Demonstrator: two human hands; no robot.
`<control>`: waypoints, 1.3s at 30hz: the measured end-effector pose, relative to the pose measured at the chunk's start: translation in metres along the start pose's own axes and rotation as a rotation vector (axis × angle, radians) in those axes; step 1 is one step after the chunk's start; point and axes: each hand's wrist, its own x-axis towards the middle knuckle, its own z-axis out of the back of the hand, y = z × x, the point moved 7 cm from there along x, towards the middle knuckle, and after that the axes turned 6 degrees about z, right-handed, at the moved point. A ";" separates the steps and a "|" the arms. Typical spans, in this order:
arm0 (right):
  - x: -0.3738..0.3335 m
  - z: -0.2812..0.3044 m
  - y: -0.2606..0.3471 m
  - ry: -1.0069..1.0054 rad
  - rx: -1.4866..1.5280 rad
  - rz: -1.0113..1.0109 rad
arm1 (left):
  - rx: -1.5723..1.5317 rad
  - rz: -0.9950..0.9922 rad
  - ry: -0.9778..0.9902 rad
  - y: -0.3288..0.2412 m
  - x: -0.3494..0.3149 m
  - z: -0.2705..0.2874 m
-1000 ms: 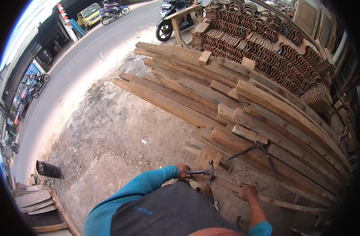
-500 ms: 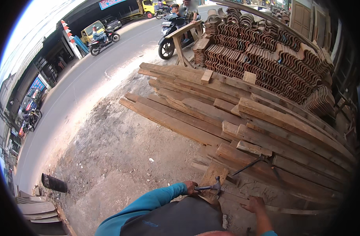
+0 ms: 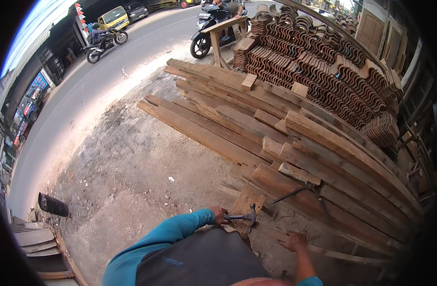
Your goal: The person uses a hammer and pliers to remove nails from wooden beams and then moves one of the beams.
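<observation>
My left hand [image 3: 220,215], at the end of a blue sleeve, is closed around the handle of a claw hammer [image 3: 249,216]. The hammer's metal head hangs over the near end of a short wooden board [image 3: 247,199]. Farther right, my right hand [image 3: 295,242] grips a long thin wooden strip [image 3: 344,256], its fingertips on the strip's edge. The strip's left end reaches below the hammer head. A dark metal bar [image 3: 291,194] leans against the timber just beyond my hands.
Stacked beams [image 3: 213,133] spread from the middle to the right. Behind them rise piled clay roof tiles [image 3: 304,62] and a wooden trestle [image 3: 217,43]. A parked motorbike [image 3: 201,40] stands by the road [image 3: 85,109]; another motorbike [image 3: 104,45] passes. A black cylinder [image 3: 53,205] lies left.
The view has shifted, so the scene sits slightly left and higher. Both hands keep their holds on the hammer and the strip. A different motorbike and rider are on the road.
</observation>
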 end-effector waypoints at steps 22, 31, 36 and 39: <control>0.002 -0.003 0.002 -0.030 0.011 0.007 | -0.062 -0.051 -0.130 0.014 0.000 -0.005; 0.003 -0.007 -0.005 -0.065 -0.029 0.012 | -0.095 -0.070 -0.200 0.030 -0.012 0.002; -0.004 0.002 0.000 -0.070 0.009 -0.026 | -0.167 0.160 0.113 0.054 -0.043 0.003; -0.005 0.004 0.003 -0.069 0.017 -0.026 | -0.221 0.166 0.071 0.052 -0.056 0.001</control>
